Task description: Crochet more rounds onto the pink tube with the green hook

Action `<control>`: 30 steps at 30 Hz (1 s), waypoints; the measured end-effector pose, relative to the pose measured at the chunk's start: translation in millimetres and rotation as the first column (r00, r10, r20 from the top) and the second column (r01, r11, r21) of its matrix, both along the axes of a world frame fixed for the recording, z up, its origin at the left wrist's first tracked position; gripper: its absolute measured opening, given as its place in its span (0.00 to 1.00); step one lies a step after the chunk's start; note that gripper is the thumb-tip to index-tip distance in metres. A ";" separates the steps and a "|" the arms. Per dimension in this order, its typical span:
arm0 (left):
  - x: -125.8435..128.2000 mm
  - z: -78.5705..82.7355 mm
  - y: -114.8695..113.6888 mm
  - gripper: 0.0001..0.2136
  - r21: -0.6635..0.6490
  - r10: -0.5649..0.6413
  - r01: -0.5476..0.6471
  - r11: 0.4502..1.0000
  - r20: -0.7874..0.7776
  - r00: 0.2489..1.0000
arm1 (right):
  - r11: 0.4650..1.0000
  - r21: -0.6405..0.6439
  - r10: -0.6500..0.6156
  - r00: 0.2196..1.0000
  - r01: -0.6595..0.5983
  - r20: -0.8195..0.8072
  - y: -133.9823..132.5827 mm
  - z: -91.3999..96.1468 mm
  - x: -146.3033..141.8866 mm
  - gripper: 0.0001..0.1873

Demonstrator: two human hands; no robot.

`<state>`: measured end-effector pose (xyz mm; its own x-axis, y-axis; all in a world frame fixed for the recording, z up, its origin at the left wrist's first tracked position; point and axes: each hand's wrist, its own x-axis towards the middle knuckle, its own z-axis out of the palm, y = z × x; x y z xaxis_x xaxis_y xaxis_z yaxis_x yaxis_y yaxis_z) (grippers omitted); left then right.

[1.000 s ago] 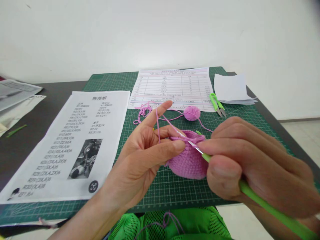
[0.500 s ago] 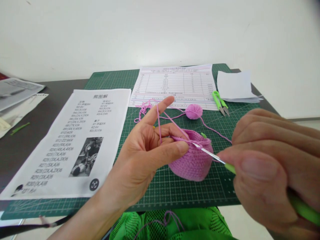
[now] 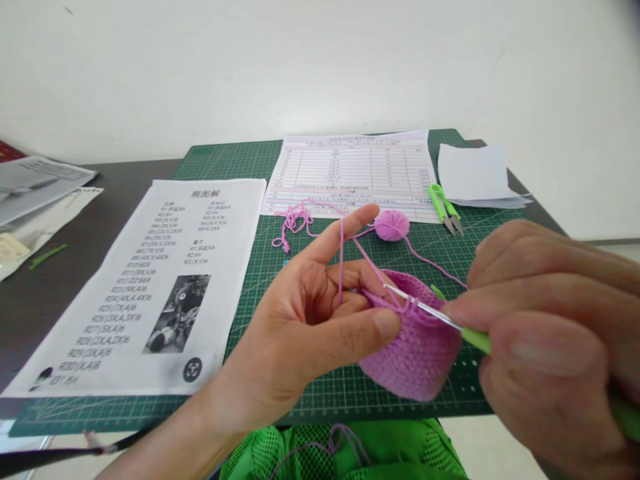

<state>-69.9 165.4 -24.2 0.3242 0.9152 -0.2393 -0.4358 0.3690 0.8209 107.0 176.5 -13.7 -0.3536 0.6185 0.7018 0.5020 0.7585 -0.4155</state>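
Note:
My left hand (image 3: 320, 313) pinches the rim of a pink crochet piece (image 3: 417, 360), a round, cup-like shape open at the top. Pink yarn (image 3: 341, 260) loops over its raised index finger and runs down to the rim. In my right hand (image 3: 550, 333) is a crochet hook (image 3: 435, 312) with a silver shaft and green handle. The hook's tip lies past the rim beside the taut yarn, with loops around the shaft. A small green marker (image 3: 437, 292) shows at the piece's far edge.
Behind the hands lie a pink yarn ball (image 3: 391, 225), tangled yarn (image 3: 296, 219), green thread snips (image 3: 445, 209) and a printed chart (image 3: 350, 170). A pattern sheet (image 3: 135, 267) covers the left of the green cutting mat (image 3: 310, 400). White paper (image 3: 473, 170) is stacked at back right.
Both hands and the crochet piece have shifted right and slightly down in view. The hook reaches further across the rim, its tip now clear beside the yarn and loops on its shaft.

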 end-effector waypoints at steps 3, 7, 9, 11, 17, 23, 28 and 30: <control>-0.6 -1.9 0.8 0.33 -0.019 -0.037 0.038 0.999 0.033 0.999 | 0.998 -0.047 -0.037 0.999 0.036 -0.033 6.1 3.5 -7.4 0.21; -0.1 -2.7 2.1 0.31 -0.018 -0.062 0.063 0.998 0.065 0.996 | 0.990 -0.143 0.004 0.993 -0.021 -0.115 8.4 0.9 -13.9 0.19; 1.0 -1.7 1.1 0.31 -0.001 -0.052 0.052 0.999 0.051 0.997 | 0.982 -0.183 0.021 0.991 -0.045 -0.130 7.1 -0.5 -14.8 0.19; 2.4 -0.9 -1.0 0.31 0.025 -0.027 0.027 0.999 0.010 1.000 | 0.980 -0.197 0.017 0.993 -0.040 -0.120 6.3 -0.6 -15.9 0.20; 6.8 -4.2 -4.7 0.34 0.116 0.069 -0.058 0.992 -0.091 0.993 | 1.000 -0.011 -0.026 0.998 0.025 -0.062 10.4 -5.1 -20.2 0.20; 17.6 -3.8 -1.5 0.41 0.099 0.238 -0.232 0.968 -0.054 0.970 | 0.966 0.183 -0.205 0.974 0.185 0.096 12.3 -20.2 -22.9 0.21; 14.8 0.8 1.1 0.36 0.017 0.217 -0.217 0.976 0.005 0.976 | 0.966 0.208 -0.147 0.989 0.150 -0.032 16.1 -29.5 -27.6 0.19; 9.2 1.9 2.4 0.33 -0.055 0.167 -0.163 0.985 0.066 0.984 | 0.977 0.195 -0.076 0.994 0.090 -0.078 17.4 -28.8 -27.1 0.18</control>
